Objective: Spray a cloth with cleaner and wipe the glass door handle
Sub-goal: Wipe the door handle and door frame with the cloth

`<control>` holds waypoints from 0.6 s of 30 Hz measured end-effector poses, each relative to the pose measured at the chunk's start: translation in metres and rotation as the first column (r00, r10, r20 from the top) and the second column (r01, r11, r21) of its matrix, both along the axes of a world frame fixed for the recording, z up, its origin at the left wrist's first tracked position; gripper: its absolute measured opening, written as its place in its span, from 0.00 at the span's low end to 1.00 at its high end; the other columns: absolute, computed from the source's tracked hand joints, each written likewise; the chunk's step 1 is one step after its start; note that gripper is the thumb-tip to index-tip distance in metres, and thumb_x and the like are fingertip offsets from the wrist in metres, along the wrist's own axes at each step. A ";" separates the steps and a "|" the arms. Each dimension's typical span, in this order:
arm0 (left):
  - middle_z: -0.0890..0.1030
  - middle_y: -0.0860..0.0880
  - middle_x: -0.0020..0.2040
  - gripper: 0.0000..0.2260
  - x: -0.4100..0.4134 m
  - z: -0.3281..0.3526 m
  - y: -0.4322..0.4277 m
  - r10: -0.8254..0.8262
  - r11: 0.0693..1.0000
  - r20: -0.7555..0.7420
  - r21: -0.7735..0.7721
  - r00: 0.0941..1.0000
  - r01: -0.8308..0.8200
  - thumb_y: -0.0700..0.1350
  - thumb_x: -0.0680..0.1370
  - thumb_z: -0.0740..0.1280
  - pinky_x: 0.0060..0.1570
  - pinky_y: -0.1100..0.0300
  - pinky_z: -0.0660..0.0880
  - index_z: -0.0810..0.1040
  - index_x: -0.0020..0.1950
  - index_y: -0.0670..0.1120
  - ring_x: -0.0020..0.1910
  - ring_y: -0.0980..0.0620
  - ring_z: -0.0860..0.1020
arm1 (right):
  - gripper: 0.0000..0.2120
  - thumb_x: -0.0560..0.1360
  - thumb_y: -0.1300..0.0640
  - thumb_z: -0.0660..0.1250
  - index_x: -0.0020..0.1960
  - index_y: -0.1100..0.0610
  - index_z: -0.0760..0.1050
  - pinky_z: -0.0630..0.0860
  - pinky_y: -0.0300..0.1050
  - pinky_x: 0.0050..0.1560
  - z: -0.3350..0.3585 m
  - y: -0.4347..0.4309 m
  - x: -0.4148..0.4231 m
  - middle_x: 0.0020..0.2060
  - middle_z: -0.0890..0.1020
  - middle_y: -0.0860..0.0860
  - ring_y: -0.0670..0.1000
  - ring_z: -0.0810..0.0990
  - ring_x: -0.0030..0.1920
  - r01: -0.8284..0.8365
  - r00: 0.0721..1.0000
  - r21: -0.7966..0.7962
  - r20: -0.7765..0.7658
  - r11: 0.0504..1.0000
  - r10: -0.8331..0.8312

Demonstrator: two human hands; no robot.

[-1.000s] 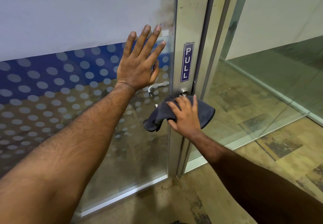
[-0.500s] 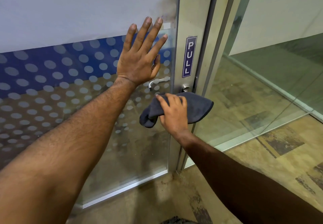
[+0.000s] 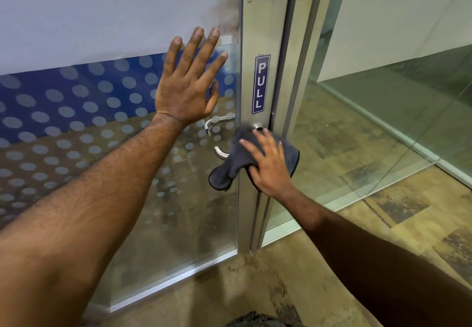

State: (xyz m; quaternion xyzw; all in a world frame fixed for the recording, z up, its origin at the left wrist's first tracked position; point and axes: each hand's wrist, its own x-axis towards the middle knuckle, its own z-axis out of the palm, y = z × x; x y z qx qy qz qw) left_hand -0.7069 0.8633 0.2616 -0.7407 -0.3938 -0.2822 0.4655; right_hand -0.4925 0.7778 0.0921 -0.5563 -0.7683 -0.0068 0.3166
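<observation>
I have the left arm stretched forward at full reach, the left hand [image 3: 187, 89] flat against the glass door [image 3: 122, 163] just left of the PULL sticker [image 3: 261, 84]. Its palm is on the pane, the fingers straight, fanned apart and pointing up, and the thumb lies close by the palm on the sticker side.

The right arm comes in from the lower right, bent upward at the wrist. The right hand [image 3: 268, 165] sits directly below the sticker, back toward me. Its fingers are spread and nearly straight, laid over the dark grey cloth [image 3: 237, 163] and pressing it against the door; I cannot see the thumb.

The cloth is bunched under that hand, with one fold hanging below and left of the sticker.

The door handle [image 3: 220, 153] is mostly covered. Its round base shows just under the sticker, and its curved free end pokes out left of the cloth. Its long axis runs leftward and slightly down from the metal door frame [image 3: 255, 20].
</observation>
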 end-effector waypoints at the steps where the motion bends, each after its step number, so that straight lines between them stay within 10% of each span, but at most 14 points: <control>1: 0.60 0.42 0.80 0.27 0.000 0.000 0.000 0.002 1.000 0.000 0.001 1.000 -0.002 0.52 0.81 0.57 0.76 0.42 0.46 0.61 0.81 0.49 0.79 0.38 0.59 | 0.35 0.71 0.58 0.63 0.77 0.46 0.62 0.55 0.55 0.79 -0.002 -0.001 0.002 0.80 0.56 0.55 0.56 0.52 0.80 -0.005 0.973 -0.073 -0.231 0.997 -0.013; 4: 0.61 0.42 0.80 0.27 0.001 -0.001 0.002 0.003 1.000 -0.002 0.008 1.000 -0.003 0.52 0.81 0.57 0.76 0.42 0.46 0.61 0.81 0.49 0.79 0.38 0.60 | 0.31 0.73 0.60 0.57 0.75 0.47 0.61 0.53 0.26 0.72 -0.001 -0.003 -0.010 0.79 0.54 0.58 0.53 0.54 0.79 -0.084 0.746 -0.192 -0.662 0.978 -0.066; 11: 0.63 0.41 0.79 0.26 0.002 0.001 0.002 -0.002 1.000 0.002 0.029 1.000 0.002 0.52 0.81 0.57 0.75 0.41 0.49 0.63 0.80 0.49 0.78 0.38 0.62 | 0.34 0.72 0.53 0.62 0.77 0.58 0.60 0.65 0.63 0.73 0.033 -0.005 -0.066 0.73 0.67 0.61 0.60 0.67 0.73 -0.010 0.079 -0.264 -0.962 0.964 -0.263; 18: 0.62 0.42 0.80 0.27 0.002 0.000 -0.001 0.009 1.000 0.001 0.005 1.000 -0.009 0.52 0.81 0.57 0.75 0.41 0.51 0.62 0.80 0.49 0.78 0.38 0.61 | 0.42 0.75 0.50 0.73 0.80 0.45 0.50 0.75 0.47 0.62 0.027 -0.018 -0.137 0.75 0.55 0.61 0.63 0.73 0.67 0.153 0.333 -0.379 -0.850 0.913 -0.409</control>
